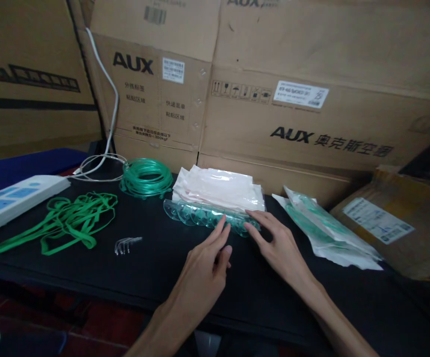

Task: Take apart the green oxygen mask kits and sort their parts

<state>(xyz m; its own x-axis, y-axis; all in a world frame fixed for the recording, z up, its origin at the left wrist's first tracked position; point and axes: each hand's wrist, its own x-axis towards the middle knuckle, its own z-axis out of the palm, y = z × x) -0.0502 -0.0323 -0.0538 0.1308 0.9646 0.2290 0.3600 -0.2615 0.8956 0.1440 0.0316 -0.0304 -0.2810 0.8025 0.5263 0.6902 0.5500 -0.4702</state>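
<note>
A row of several overlapping translucent green plastic shells, which look like oxygen masks [188, 214], lies on the black table in front of a stack of white plastic pouches [218, 186]. My left hand [206, 265] reaches to the middle of the row, its foremost fingers stretched out and the others bent beneath. At the right end, the thumb and fingers of my right hand [277, 243] are spread apart around the last shells. Both sets of fingertips are at the shells; whether they press on them I cannot tell.
On the left lie a coil of green tubing [146, 178], tangled green elastic straps [77, 218], small metal strips [126, 244] and a power strip [25, 198]. Packed green items in pouches [322, 228] lie right, beside a taped carton [397, 223]. Large cardboard boxes [311, 59] stand behind.
</note>
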